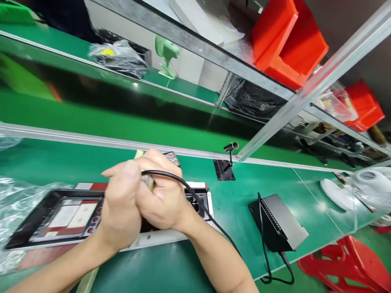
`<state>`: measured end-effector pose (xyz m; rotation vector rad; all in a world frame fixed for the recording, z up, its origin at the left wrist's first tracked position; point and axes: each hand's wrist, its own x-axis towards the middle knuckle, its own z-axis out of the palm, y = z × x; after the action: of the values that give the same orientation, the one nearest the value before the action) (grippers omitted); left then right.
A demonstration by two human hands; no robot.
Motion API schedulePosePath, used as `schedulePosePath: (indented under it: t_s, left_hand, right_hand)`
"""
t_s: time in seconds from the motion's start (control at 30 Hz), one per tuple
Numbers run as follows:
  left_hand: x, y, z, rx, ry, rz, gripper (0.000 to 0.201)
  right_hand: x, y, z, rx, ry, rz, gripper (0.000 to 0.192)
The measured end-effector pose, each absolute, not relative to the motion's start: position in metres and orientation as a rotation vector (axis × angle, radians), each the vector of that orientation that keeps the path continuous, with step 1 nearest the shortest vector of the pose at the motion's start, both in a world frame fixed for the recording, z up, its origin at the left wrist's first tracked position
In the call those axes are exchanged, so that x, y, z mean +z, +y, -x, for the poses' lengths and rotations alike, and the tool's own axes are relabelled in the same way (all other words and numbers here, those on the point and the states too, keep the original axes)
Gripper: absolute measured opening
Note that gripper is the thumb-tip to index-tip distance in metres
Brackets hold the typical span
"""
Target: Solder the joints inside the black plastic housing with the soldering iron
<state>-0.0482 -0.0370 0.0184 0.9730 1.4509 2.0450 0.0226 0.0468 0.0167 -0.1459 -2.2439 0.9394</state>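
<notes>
My left hand (120, 207) and my right hand (166, 199) are pressed together above the panel, both with fingers curled in. Between them shows a bit of a pale, yellowish thing (148, 181), mostly hidden by the fingers. A black cable (195, 194) comes out beside it, loops over my right wrist and runs down to the right. Below the hands lies a white housing (165, 241) with black parts inside. To its left is a black-framed panel (33, 219) with a see-through window; white and red-brown pieces show through it.
Clear plastic wrap (18, 199) lies at the left. A small camera on a stand (230, 156) rises near the back rail. To the right are a black and grey box (277, 221) with a cord and a white fan (369, 187). Red bins (287, 44) sit overhead; a red stool (351, 264) stands below.
</notes>
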Motion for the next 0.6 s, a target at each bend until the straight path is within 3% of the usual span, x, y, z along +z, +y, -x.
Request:
schedulePosePath:
  t_s: [0.2, 0.4, 0.6]
  left_hand:
    - [0.0203, -0.0489, 0.0547, 2.083, 1.446, -1.017, 0.066]
    - [0.0172, -0.0457, 0.0528, 2.126, 1.342, -0.921, 0.048]
    - [0.016, -0.0453, 0.0541, 2.147, 1.297, -0.898, 0.044]
  right_hand:
    - [0.0177, 0.0444, -0.0254, 0.952, -2.222, 0.129, 0.014]
    - [0.0158, 0.0419, -0.0246, 0.997, -2.186, 0.14, 0.02]
    - [0.0135, 0.0435, -0.0244, 1.017, -2.216, 0.184, 0.022]
